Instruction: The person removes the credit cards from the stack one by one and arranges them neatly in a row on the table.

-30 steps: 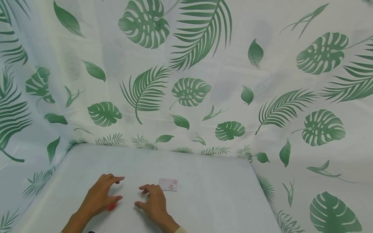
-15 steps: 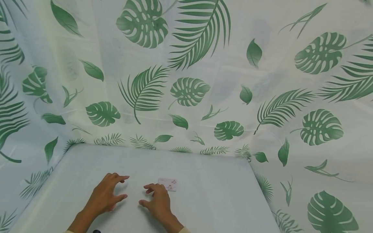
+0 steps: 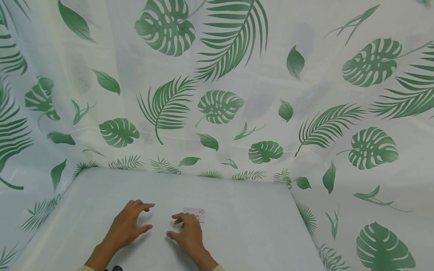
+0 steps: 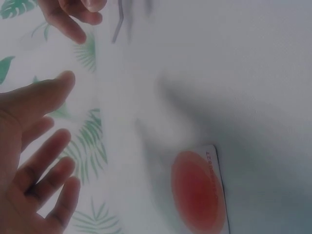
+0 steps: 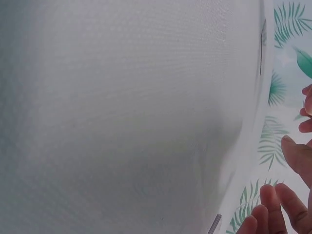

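Observation:
Over the white table, my left hand (image 3: 128,226) hovers with thumb and fingers spread apart, holding nothing. My right hand (image 3: 190,234) faces it across a small gap, fingers loosely bent and also without anything in them. A pale pink card (image 3: 200,213) with small red figures lies just beyond the right hand, whose fingers overlap its lower left part in the head view. In the left wrist view, a white card with a red oval (image 4: 197,192) and small print along one edge lies on the table below the left hand. The left hand and forearm hide that card from the head view.
A white tabletop (image 3: 251,226) stretches around both hands. White sheeting with green leaf prints (image 3: 220,107) rises behind it and along the sides. A small black object (image 3: 117,268) pokes in at the bottom edge beside the left forearm.
Both hands have drifted to the right in the head view, keeping about the same gap. The red patch that showed under the left hand is now covered. The pink card stays put.

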`<state>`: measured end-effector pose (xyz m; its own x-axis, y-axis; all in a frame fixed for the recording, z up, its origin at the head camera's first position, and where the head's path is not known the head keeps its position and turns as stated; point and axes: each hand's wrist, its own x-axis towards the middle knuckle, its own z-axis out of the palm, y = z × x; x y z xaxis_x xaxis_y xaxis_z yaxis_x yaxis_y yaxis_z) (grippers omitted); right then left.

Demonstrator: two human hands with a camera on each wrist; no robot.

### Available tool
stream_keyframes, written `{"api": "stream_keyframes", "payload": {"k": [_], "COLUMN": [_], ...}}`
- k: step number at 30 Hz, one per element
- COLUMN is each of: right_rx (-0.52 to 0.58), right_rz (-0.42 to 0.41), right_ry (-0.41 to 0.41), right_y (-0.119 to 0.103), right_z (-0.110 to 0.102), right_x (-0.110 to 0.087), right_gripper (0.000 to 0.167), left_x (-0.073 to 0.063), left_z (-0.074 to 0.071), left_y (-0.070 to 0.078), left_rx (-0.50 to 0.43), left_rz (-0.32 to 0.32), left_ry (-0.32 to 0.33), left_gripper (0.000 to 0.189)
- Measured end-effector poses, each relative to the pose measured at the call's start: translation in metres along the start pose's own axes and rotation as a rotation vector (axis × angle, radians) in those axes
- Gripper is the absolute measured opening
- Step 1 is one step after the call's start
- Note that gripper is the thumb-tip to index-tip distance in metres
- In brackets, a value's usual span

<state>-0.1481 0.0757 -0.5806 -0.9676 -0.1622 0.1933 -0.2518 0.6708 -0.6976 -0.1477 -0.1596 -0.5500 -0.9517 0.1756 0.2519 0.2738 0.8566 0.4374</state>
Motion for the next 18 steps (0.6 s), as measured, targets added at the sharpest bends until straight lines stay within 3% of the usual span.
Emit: {"api": "stream_keyframes", "payload": {"k": [7, 18], "right_rx": [0.024, 0.043], "right_rz": [0.011, 0.027], "right_ry": [-0.007, 0.008], "right_y": [0.002, 0.012], "right_z": [-0.005, -0.011], "right_x": [0.000, 0.001], "right_gripper": [0.048, 0.049], "left_x": [0.003, 0.005], "left_z": [0.005, 0.012], "left_y": [0.005, 0.013], "left_rx": [-0.023, -0.060], "left_rz": [-0.009, 0.038], "left_ry": [-0.012, 0.023], "left_gripper": [0.067, 0.067]}}
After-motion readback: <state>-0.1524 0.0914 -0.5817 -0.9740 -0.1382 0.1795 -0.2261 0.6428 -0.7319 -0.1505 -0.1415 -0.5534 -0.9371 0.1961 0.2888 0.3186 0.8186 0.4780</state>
